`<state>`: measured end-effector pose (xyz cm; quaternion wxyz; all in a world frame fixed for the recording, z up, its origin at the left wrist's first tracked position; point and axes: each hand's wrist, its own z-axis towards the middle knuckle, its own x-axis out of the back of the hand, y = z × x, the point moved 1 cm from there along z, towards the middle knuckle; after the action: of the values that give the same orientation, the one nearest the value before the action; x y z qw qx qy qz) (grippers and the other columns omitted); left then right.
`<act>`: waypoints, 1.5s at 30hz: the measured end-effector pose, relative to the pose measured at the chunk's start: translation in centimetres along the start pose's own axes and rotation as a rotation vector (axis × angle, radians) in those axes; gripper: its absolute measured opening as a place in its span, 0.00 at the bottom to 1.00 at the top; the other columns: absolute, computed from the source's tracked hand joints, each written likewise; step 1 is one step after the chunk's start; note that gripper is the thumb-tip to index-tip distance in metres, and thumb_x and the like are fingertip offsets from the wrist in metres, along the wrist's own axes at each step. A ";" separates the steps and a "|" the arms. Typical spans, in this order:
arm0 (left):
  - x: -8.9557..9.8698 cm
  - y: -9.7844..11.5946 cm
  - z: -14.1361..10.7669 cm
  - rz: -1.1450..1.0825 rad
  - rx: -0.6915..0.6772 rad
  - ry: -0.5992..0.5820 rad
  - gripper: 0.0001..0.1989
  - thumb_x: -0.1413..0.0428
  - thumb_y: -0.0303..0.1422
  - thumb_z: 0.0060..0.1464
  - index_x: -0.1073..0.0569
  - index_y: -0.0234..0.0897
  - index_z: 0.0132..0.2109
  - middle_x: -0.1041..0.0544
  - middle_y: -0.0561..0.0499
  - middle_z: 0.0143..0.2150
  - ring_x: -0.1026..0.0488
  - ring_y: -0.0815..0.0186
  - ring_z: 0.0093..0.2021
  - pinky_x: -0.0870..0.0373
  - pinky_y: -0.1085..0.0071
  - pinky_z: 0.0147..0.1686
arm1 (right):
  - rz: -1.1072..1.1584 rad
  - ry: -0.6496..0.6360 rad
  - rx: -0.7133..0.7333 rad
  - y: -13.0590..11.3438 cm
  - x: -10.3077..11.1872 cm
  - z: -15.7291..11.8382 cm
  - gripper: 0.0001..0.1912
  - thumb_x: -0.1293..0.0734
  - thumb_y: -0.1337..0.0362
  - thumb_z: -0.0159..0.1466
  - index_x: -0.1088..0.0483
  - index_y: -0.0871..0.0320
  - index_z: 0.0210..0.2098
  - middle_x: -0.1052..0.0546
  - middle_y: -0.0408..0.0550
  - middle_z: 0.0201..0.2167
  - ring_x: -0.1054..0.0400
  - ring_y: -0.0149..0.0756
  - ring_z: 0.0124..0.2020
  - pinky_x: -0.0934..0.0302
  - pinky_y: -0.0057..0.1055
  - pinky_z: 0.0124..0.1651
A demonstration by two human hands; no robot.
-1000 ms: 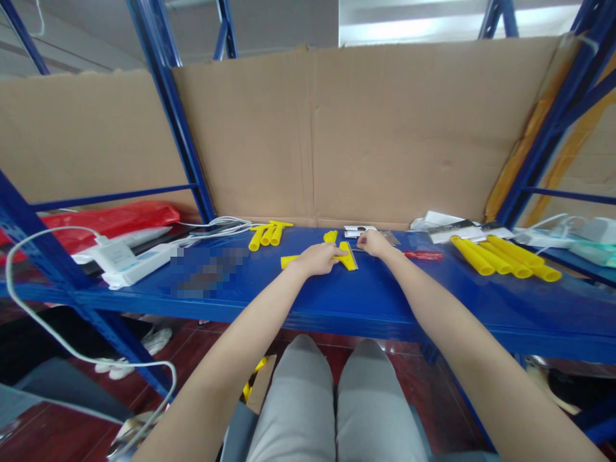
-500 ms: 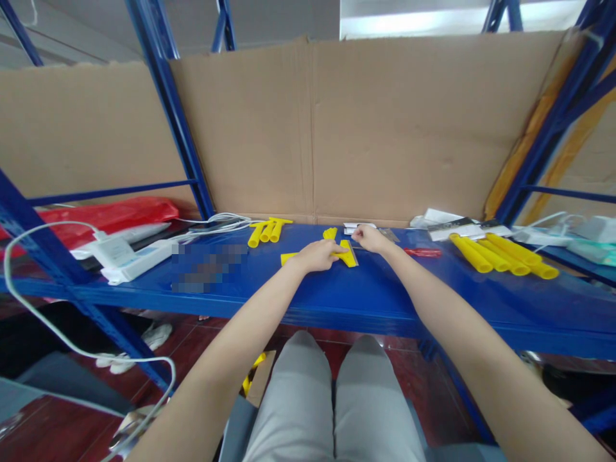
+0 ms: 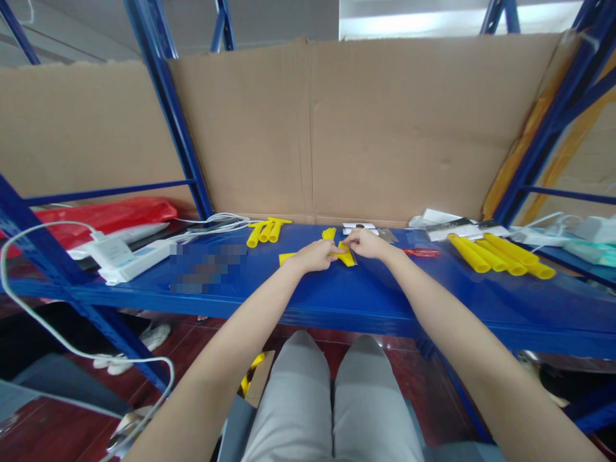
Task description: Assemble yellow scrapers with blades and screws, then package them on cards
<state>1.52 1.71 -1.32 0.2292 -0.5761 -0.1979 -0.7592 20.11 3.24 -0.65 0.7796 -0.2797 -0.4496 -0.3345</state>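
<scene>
On the blue metal tabletop (image 3: pixel 317 294), the left hand (image 3: pixel 316 256) grasps a yellow plastic T-shaped tool (image 3: pixel 346 259), handle end poking out leftward. The right hand (image 3: pixel 364 243) is at the tool's head, fingers bent; whether they pinch anything, I cannot tell. Farther right lies a slim red object (image 3: pixel 422 253). Behind everything stands a brown cardboard panel (image 3: pixel 385 135).

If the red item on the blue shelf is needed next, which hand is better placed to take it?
Probably right: the right hand is nearer the red item, while the left hand lies farther and holds the yellow T-shaped tool.
</scene>
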 end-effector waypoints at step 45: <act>0.4 1.2 -0.3 0.110 0.135 0.051 0.26 0.48 0.29 0.59 0.37 0.35 0.65 0.30 0.41 0.61 0.32 0.57 0.60 0.36 0.65 0.58 | 1.248 -0.243 -0.637 -1.1 -0.2 -0.8 0.06 0.32 0.76 0.60 0.32 0.61 0.33 0.24 0.45 0.23 0.29 0.28 0.23 0.30 0.27 0.33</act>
<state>1.85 0.55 -0.94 0.3139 -0.5498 -0.2107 -0.7448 19.60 1.99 -0.99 0.6501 -0.7349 -0.1696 0.0929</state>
